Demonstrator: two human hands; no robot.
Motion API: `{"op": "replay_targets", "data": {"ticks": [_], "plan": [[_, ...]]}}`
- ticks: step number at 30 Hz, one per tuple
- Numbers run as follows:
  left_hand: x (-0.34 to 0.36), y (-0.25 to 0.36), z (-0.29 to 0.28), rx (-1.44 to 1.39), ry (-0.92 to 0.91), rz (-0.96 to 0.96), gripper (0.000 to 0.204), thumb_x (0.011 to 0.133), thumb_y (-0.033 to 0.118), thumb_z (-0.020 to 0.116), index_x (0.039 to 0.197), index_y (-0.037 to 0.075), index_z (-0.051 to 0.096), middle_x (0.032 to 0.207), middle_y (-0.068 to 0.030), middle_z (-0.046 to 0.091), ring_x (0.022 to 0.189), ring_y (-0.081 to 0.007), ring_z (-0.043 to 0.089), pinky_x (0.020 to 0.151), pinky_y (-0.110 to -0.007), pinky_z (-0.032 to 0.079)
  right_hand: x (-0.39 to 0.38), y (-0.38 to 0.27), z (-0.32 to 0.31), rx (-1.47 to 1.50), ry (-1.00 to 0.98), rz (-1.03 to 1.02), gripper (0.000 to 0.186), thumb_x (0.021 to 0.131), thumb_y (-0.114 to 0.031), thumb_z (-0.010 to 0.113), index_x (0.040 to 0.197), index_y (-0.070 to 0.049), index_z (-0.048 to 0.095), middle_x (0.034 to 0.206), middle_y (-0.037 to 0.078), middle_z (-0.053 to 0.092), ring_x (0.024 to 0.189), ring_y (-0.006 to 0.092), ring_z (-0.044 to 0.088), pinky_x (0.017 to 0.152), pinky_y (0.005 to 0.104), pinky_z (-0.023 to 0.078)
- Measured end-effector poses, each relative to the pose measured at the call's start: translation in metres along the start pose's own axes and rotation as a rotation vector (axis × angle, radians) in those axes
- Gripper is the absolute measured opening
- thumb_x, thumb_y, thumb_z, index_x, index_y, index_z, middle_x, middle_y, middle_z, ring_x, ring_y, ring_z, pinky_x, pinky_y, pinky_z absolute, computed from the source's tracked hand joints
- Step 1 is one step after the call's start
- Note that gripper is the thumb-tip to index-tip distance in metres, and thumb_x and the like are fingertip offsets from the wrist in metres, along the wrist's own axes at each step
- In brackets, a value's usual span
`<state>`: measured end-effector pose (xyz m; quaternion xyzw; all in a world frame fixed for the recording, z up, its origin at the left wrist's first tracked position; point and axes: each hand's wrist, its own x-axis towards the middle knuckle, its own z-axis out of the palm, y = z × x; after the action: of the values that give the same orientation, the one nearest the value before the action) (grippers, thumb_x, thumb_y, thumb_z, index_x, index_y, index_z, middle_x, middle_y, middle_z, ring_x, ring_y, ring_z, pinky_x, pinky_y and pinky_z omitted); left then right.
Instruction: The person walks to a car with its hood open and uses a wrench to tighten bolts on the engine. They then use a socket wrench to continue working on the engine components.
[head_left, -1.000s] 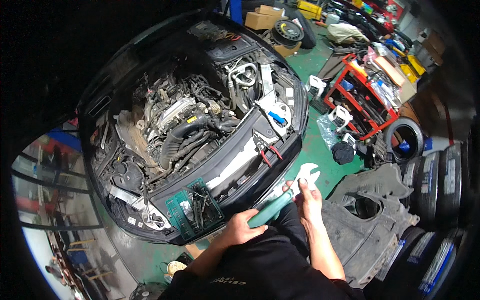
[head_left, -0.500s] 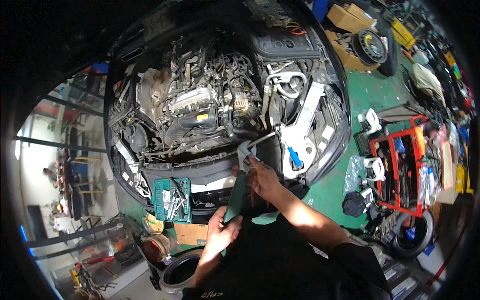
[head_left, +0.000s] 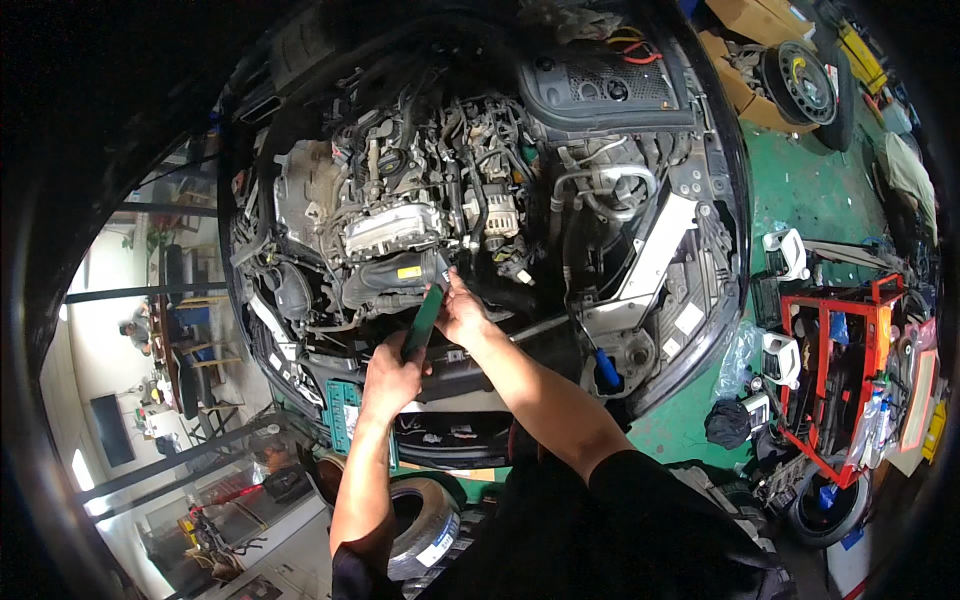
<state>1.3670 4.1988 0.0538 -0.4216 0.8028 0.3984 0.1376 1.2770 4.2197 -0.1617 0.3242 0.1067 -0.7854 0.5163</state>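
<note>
Over the front of an open engine bay (head_left: 440, 200), both my hands are on an adjustable wrench (head_left: 425, 318) with a green handle. The fingers of my left hand (head_left: 395, 372) wrap round the lower end of that handle. Higher up, my right hand (head_left: 462, 312) closes on the wrench near its head, which is mostly hidden by the fingers. The wrench head is beside the end of a black air duct (head_left: 385, 280) with a yellow label. Whether it touches a part there I cannot tell.
A blue-handled tool (head_left: 607, 368) stands at the right headlight area. A green tool case (head_left: 342, 420) lies at the front left, partly behind my left arm. A tyre (head_left: 425, 535) is below. On the right floor are a red cart (head_left: 838, 300) and a wheel (head_left: 798, 82).
Both hands have moved forward and left with the wrench, from the front edge of the car to over the engine. The view has shifted too.
</note>
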Motion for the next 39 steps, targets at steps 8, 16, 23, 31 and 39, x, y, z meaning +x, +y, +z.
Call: {"op": "replay_targets", "data": {"ticks": [8, 16, 23, 31, 39], "plan": [[0.099, -0.005, 0.008, 0.314, 0.071, 0.162, 0.022, 0.093, 0.015, 0.064, 0.106, -0.002, 0.064, 0.081, -0.0226, 0.068, 0.076, -0.0383, 0.064, 0.069, -0.047, 0.052, 0.08, -0.028, -0.018, 0.069, 0.137, 0.055, 0.032, 0.098, -0.047, 0.065, 0.082, -0.02, 0.063, 0.063, -0.006, 0.055, 0.052, 0.0104, 0.051, 0.046, 0.0283, 0.043], [0.134, -0.017, 0.022, 0.643, 0.168, 0.514, 0.023, 0.09, 0.015, 0.065, 0.1, -0.005, 0.06, 0.079, -0.0278, 0.062, 0.077, -0.0497, 0.064, 0.068, -0.057, 0.052, 0.101, -0.055, -0.042, 0.052, 0.094, 0.162, 0.035, 0.098, -0.046, 0.066, 0.082, -0.016, 0.058, 0.068, -0.005, 0.05, 0.05, 0.0093, 0.04, 0.043, 0.0244, 0.025], [0.158, -0.017, 0.02, 0.821, 0.099, 0.53, 0.031, 0.089, 0.017, 0.069, 0.107, -0.005, 0.059, 0.083, -0.0258, 0.059, 0.075, -0.0471, 0.061, 0.067, -0.054, 0.051, 0.104, -0.051, -0.035, 0.337, 0.038, 0.149, 0.025, 0.102, -0.039, 0.06, 0.095, -0.015, 0.061, 0.074, -0.005, 0.052, 0.055, 0.0063, 0.045, 0.043, 0.0217, 0.03], [0.178, 0.01, 0.004, 0.931, 0.107, 0.795, 0.023, 0.088, 0.015, 0.065, 0.097, -0.005, 0.059, 0.074, -0.0196, 0.054, 0.061, -0.0389, 0.061, 0.055, -0.048, 0.052, 0.11, -0.049, -0.038, 0.653, -0.213, 0.234, 0.028, 0.105, -0.039, 0.056, 0.092, -0.015, 0.061, 0.07, -0.005, 0.051, 0.053, 0.0089, 0.047, 0.042, 0.0223, 0.031], [0.195, 0.036, -0.006, 0.89, -0.097, 0.557, 0.02, 0.09, 0.015, 0.06, 0.103, -0.001, 0.059, 0.09, -0.027, 0.065, 0.081, -0.0467, 0.067, 0.073, -0.053, 0.056, 0.12, -0.043, -0.043, 0.626, -0.084, 0.21, 0.023, 0.096, -0.031, 0.072, 0.084, -0.014, 0.064, 0.07, -0.004, 0.057, 0.057, 0.0091, 0.051, 0.041, 0.0225, 0.029]]}}
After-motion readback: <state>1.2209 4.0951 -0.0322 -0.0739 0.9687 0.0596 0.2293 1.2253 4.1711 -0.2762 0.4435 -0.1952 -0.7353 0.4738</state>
